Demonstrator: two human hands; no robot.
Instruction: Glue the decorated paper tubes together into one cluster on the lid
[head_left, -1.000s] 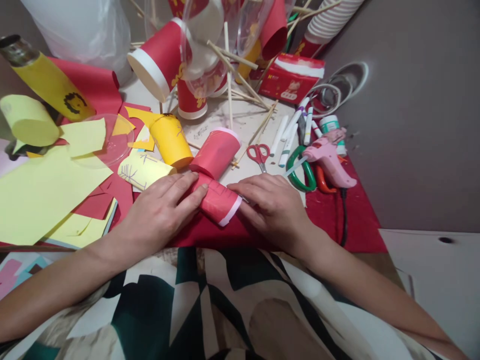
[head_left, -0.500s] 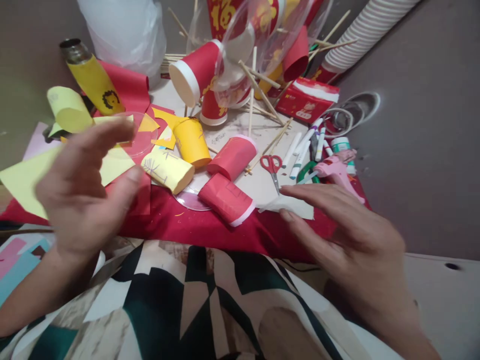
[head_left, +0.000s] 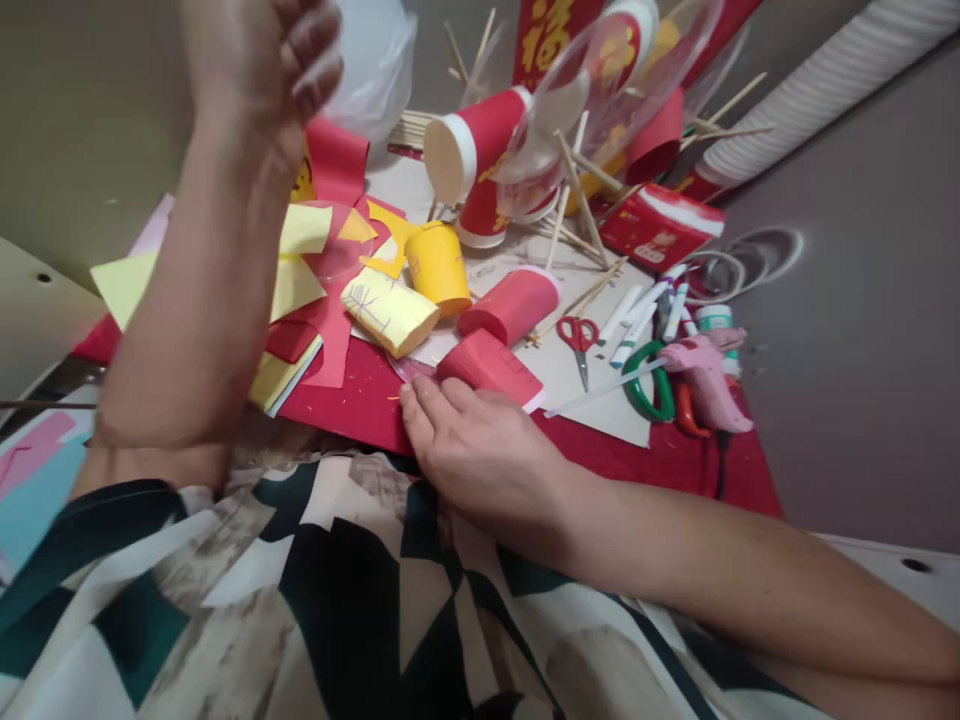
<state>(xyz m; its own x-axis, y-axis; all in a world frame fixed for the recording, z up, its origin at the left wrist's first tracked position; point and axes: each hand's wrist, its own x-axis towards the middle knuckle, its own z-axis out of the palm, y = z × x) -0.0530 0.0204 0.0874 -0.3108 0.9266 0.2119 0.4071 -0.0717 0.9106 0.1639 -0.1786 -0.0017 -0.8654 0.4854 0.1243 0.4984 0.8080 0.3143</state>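
My left hand [head_left: 259, 60] is raised at the upper left, in front of the white plastic bag [head_left: 375, 75]; its fingers are curled and blurred, and any contents are hidden. At the table's front edge my right hand [head_left: 480, 440] lies low with its fingers together, at the rim of a clear plastic disc [head_left: 405, 368]. What it may grip there is hidden. Just beyond it lies a red paper tube [head_left: 491, 368] with a pale rim. Another red tube [head_left: 514, 305], a yellow tube [head_left: 439, 268] and a pale yellow tube [head_left: 390, 312] with drawn lines rest close by.
Red-handled scissors [head_left: 580, 345], green-handled scissors [head_left: 660, 400], markers [head_left: 634, 330] and a pink glue gun [head_left: 705, 375] lie at the right. Wooden sticks [head_left: 581, 195], red paper cups [head_left: 487, 130] and a red packet [head_left: 660, 225] stand behind. Colored paper [head_left: 300, 285] is at the left.
My left hand has risen up and away from the papers. My right hand has moved left to the front edge, its fingers drawn together. The view has shifted, moving the table items right.
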